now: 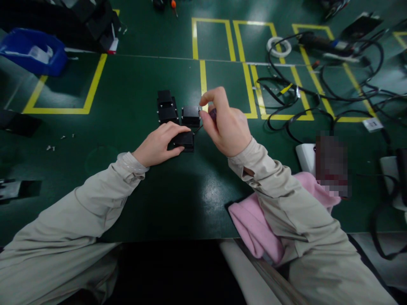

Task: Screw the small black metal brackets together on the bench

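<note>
My left hand (162,144) is closed on a small black rectangular block (185,139), thumb at its near side and fingers at its far side, holding it against the green table. In my right hand (227,123) is a screwdriver (213,114); its dark handle shows between thumb and fingers. The thin shaft slants down to the left, its tip at the block's right end. Just beyond lies a similar black block (190,112) with small shiny screws at its corners. More such blocks (167,108) lie close together to its left.
Several loose screws (51,148) lie at left, below a blue bin (34,51). Black cables (286,84) tangle across the right, around a white tape roll (279,47). A pink cloth (254,224) is under my right forearm. Yellow tape (203,76) marks rectangles on the table.
</note>
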The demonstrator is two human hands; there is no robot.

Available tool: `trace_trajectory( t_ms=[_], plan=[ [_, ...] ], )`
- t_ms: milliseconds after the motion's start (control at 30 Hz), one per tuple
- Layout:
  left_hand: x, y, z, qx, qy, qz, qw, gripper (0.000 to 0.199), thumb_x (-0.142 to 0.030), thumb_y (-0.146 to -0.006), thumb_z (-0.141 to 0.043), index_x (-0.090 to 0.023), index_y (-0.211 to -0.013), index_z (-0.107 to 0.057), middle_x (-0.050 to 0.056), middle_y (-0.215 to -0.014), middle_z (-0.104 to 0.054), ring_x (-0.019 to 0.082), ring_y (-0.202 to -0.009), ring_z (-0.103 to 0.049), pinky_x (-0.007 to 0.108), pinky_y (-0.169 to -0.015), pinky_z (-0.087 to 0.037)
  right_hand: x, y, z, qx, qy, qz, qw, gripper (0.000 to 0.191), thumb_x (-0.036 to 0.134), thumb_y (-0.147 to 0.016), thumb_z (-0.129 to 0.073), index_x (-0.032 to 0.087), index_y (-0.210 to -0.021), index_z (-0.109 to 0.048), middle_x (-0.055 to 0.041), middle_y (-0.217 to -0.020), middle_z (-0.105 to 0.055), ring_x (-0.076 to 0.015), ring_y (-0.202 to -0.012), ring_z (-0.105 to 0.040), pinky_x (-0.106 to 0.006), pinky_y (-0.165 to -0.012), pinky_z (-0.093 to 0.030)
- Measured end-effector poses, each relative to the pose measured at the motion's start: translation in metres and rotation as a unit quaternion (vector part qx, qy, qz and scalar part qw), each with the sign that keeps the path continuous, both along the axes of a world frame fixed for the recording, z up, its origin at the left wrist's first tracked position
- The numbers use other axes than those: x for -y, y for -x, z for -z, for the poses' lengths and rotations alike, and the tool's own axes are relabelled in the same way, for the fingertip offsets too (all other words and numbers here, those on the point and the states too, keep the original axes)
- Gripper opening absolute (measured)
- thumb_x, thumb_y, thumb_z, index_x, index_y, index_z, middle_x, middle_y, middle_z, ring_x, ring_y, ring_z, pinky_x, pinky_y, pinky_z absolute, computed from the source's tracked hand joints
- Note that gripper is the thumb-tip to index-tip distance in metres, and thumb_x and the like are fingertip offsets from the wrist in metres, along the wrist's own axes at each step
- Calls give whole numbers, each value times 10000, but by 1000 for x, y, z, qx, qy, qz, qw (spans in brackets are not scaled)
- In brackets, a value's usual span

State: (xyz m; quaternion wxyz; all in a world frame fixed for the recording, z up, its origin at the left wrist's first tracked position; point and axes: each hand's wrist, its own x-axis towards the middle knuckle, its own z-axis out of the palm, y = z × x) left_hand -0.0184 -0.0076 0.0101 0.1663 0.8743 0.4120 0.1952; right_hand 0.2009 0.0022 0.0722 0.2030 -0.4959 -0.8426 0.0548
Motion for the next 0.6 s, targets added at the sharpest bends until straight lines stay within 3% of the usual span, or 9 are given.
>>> trace_trajectory(
  t_ms=[133, 367, 600],
  plan=[
    [0, 0, 1, 0, 0, -1, 1000, 449, -332, -921, -561, -172, -1340, -540, 105, -1254, -600, 271, -1174, -568, 426, -1027, -464, -1, 0, 0, 8, 4, -11, 1000, 410, 432, -1027, -272, 163, -1208, -522, -53, -947, -663, -177, -791, -694, -288, -712, -458],
    [0, 0, 1, 1, 6, -2, 1000, 456, -329, -918, -563, -168, -1343, -540, 108, -1251, -598, 272, -1168, -569, 426, -1024, -467, 0, -1, 2, -7, -16, -7, 1000, 343, 328, -1016, -267, 174, -1223, -493, -30, -904, -656, -135, -714, -657, -259, -676, -428],
    [-1, 1, 3, 3, -7, 0, 1000, 451, -330, -919, -561, -167, -1339, -540, 107, -1253, -603, 275, -1184, -568, 429, -1035, -462, 0, -2, -1, 2, -1, -16, 1000, 423, 455, -1026, -245, 179, -1129, -549, -17, -797, -647, -140, -680, -639, -263, -680, -422]
  ],
)
